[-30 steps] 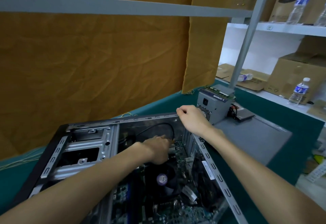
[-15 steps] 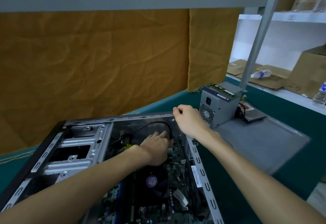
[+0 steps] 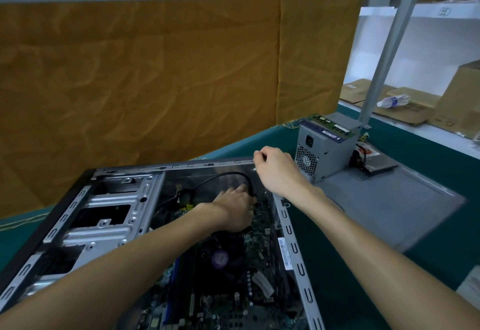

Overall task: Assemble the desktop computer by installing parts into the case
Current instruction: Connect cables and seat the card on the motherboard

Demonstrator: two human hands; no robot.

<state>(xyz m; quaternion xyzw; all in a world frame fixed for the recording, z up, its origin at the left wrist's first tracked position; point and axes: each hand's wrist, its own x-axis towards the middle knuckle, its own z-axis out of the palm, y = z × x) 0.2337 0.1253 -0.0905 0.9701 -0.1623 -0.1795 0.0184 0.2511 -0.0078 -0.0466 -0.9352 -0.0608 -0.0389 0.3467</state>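
Note:
The open computer case [image 3: 122, 215] lies on its side on the green table. Inside it sit the motherboard [image 3: 259, 228] and a black CPU fan [image 3: 220, 258]. My left hand [image 3: 235, 209] reaches down into the case above the fan, fingers curled at the end of a black cable [image 3: 223, 175] that loops along the far wall. What its fingertips hold is hidden. My right hand [image 3: 275, 167] grips the far right corner of the case's rim. A grey power supply [image 3: 323, 149] stands outside the case to the right, with a green RAM stick [image 3: 332, 124] on top.
The grey side panel [image 3: 389, 205] lies flat right of the case, a dark drive [image 3: 380, 165] with cables resting at its far end. An orange cloth [image 3: 155, 70] hangs behind. A grey slanted post [image 3: 384, 52] rises behind the power supply. Cardboard boxes and a water bottle [image 3: 393, 101] sit on the shelf.
The view has shifted left and tilted down a little. My left hand has moved slightly further toward the far wall of the case. My right hand stays on the corner of the rim.

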